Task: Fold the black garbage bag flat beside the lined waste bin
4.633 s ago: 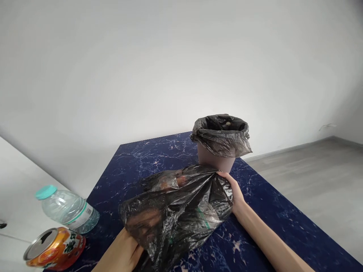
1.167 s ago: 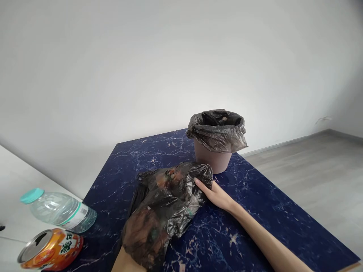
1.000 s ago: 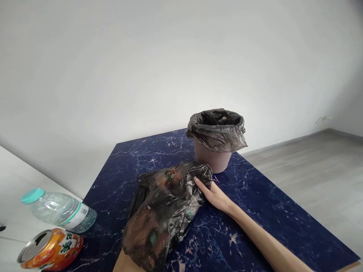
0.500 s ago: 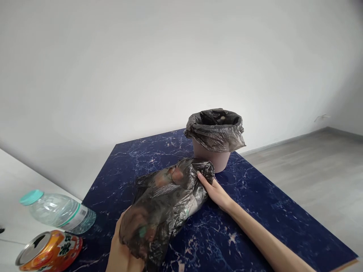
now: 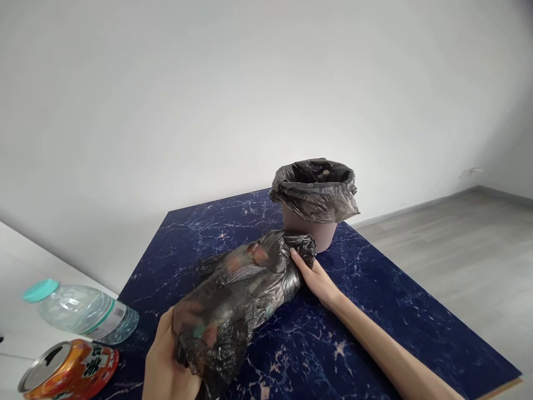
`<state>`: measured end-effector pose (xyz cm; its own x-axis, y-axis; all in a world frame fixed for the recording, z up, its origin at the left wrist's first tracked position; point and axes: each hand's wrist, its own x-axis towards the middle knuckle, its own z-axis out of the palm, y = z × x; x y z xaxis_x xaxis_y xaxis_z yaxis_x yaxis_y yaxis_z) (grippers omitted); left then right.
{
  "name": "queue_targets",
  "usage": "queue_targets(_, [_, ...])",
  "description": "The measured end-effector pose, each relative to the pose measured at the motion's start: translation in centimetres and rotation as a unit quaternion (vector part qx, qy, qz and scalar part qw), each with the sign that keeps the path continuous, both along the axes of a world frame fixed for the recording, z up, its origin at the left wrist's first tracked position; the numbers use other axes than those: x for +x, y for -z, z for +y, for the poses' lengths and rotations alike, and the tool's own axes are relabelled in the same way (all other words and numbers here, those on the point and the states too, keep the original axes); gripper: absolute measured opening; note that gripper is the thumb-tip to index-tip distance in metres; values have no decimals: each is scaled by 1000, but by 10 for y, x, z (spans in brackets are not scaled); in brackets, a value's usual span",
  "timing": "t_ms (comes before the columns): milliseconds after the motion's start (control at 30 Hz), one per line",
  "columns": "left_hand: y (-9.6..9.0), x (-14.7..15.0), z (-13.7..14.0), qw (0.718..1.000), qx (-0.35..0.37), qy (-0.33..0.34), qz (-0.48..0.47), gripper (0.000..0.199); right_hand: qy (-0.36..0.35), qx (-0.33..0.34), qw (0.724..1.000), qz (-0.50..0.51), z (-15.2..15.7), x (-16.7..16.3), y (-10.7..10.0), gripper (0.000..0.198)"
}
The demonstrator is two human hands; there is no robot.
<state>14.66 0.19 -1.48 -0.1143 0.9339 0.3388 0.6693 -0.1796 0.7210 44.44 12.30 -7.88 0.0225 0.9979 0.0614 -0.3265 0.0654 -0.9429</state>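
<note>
With the right hand (image 5: 320,278), gripping the bunched upper-right end of a black plastic bag (image 5: 245,294) at mid-frame, thumb pressed on top. With the left hand (image 5: 170,355), at lower left of centre, touching the bag's nearer end, fingertips lost behind or inside the film (can't tell which, nor how tightly closed). Can make out blurred reddish and green patches through the film, too vague to name. Just past the bag's gripped end, right of centre, can see a pinkish bin (image 5: 310,238) with a dark liner (image 5: 320,203) folded over its rim. At lower left, see a clear bottle (image 5: 79,311) with a turquoise cap and, just beside it, an opened orange can (image 5: 79,369). Under everything, see a blue marbled table (image 5: 308,355); toward the right edge, grey floor (image 5: 441,255).
</note>
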Motion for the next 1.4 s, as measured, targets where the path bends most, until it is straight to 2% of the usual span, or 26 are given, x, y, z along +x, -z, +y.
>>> queue_targets(200, [-15, 18, -3, 995, 68, -55, 48, 36, 11, 3, 1000, -12, 2, 1, 5, 57])
queue_targets(367, [-20, 20, -4, 985, 107, -69, 117, 32, 18, 5, 1000, -17, 4, 2, 7, 61])
queue_targets(533, [-26, 13, -1, 984, 95, -44, 143, 23, 22, 7, 1000, -16, 5, 2, 6, 66])
queue_targets(833, [-30, 15, 0, 953, 199, -33, 227, 17, 34, 4, 999, -7, 8, 5, 8, 66])
queue_targets(1233, [-30, 14, -2, 940, 217, -39, 261, 25, 42, -8, 999, 8, 10, 8, 8, 60])
queue_targets(1400, [-35, 18, -5, 944, 212, -41, 249, 24, 46, -18, 999, 11, 11, 10, 11, 57])
